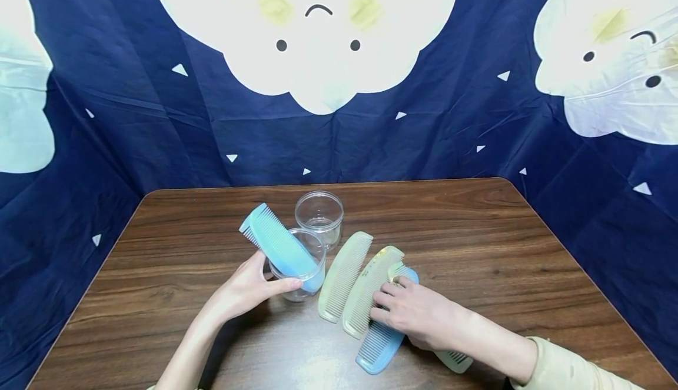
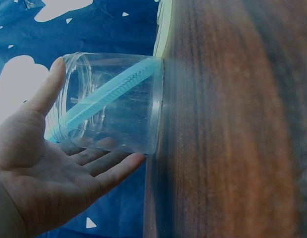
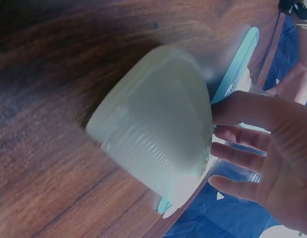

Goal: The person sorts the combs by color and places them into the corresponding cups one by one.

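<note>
- Left hand (image 1: pixel 249 290): fingers and thumb curved round a clear jar (image 1: pixel 298 272) standing on the counter (image 1: pixel 477 225); a blue comb (image 1: pixel 278 244) leans inside it
- Right hand (image 1: pixel 418 313): fingers relaxed, resting on overlapping combs (image 1: pixel 365 296) just right of the jar
- Second clear jar (image 1: pixel 319 216): just behind the first

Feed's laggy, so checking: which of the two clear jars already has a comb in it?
The nearer clear jar, the one the left hand holds: a blue comb leans out of it. The far jar behind it is empty.
</note>
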`<action>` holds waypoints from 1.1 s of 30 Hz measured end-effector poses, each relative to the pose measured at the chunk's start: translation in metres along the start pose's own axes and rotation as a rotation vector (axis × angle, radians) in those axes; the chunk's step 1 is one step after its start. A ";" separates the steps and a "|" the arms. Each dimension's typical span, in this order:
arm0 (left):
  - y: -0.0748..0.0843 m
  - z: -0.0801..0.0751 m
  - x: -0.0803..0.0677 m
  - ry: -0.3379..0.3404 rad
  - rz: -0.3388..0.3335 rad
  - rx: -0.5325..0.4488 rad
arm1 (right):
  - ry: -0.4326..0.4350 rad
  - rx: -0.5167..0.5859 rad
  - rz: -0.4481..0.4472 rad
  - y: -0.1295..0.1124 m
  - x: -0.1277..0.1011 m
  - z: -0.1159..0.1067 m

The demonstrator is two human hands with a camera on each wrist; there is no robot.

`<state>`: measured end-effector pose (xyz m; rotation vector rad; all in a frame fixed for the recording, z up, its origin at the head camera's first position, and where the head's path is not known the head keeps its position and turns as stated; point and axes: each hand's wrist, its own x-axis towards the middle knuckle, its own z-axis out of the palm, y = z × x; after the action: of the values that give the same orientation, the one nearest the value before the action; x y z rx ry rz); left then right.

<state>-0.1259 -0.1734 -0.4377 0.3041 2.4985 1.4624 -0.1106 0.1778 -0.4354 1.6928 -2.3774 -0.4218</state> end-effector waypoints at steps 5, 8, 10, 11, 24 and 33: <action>0.000 0.000 0.000 0.002 -0.013 0.004 | -0.011 -0.038 0.001 -0.001 0.000 0.001; -0.001 0.000 0.000 -0.002 -0.011 0.003 | -0.018 -0.042 0.000 0.001 -0.001 0.002; -0.001 0.000 0.000 -0.001 -0.020 0.000 | -0.014 -0.040 0.001 0.002 -0.002 0.003; -0.001 0.001 0.000 0.001 -0.026 0.000 | -0.009 -0.035 0.000 0.003 -0.002 0.004; -0.002 0.002 0.000 0.005 -0.049 0.028 | 0.089 0.167 0.074 0.019 -0.006 -0.001; 0.001 0.000 -0.001 0.003 -0.037 0.023 | 0.159 0.392 0.232 0.035 -0.005 -0.017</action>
<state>-0.1246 -0.1732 -0.4367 0.2578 2.5116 1.4214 -0.1342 0.1911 -0.4073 1.4888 -2.6150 0.2230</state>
